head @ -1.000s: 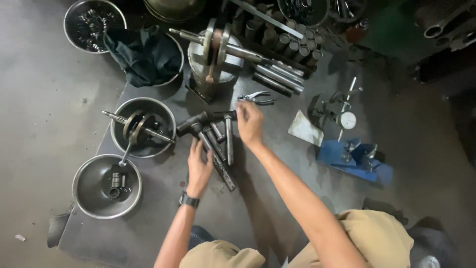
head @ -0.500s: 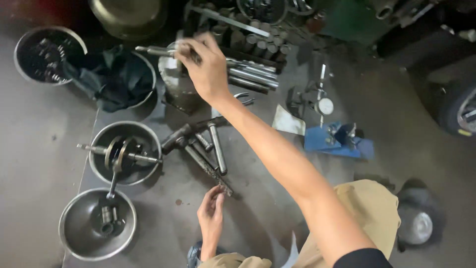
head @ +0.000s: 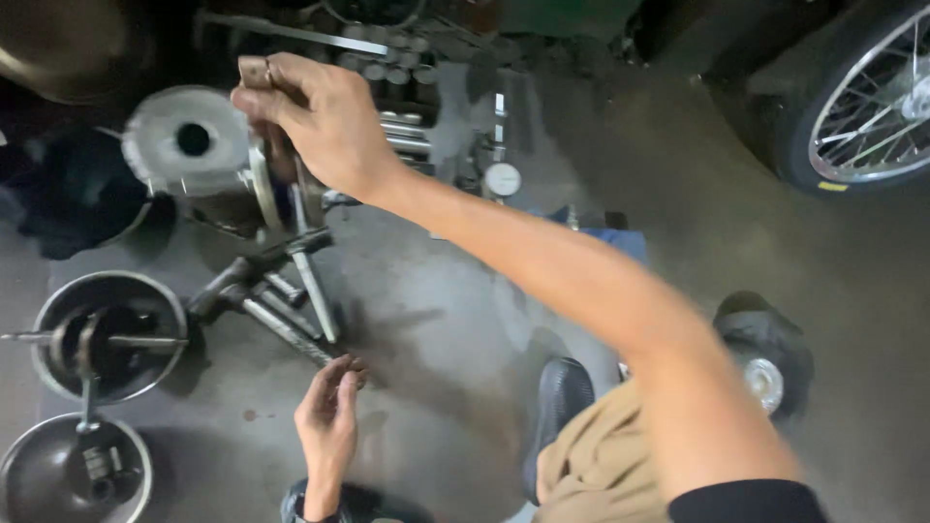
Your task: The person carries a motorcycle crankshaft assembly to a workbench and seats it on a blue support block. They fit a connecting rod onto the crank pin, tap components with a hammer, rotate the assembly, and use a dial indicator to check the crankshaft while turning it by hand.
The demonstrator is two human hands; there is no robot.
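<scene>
My right hand [head: 325, 121] is reaching far forward, fingers pinched on a small brownish metal piece [head: 255, 70] held above a crankshaft assembly [head: 247, 184] — the frame is blurred, so I cannot tell exactly what the piece is. My left hand [head: 327, 421] is hanging back near my lap, fingers loosely curled and gripping nothing, its tips just beside the end of a bundle of steel rods and tools [head: 276, 295] lying on the floor. To the left of that hand, two steel bowls [head: 145, 291] are sitting with parts inside. Beyond my right wrist a dial gauge [head: 502, 179] is standing. The small piece is looking rigid, light and possibly oily — I am judging it slippery, best pinched across its flat sides.
</scene>
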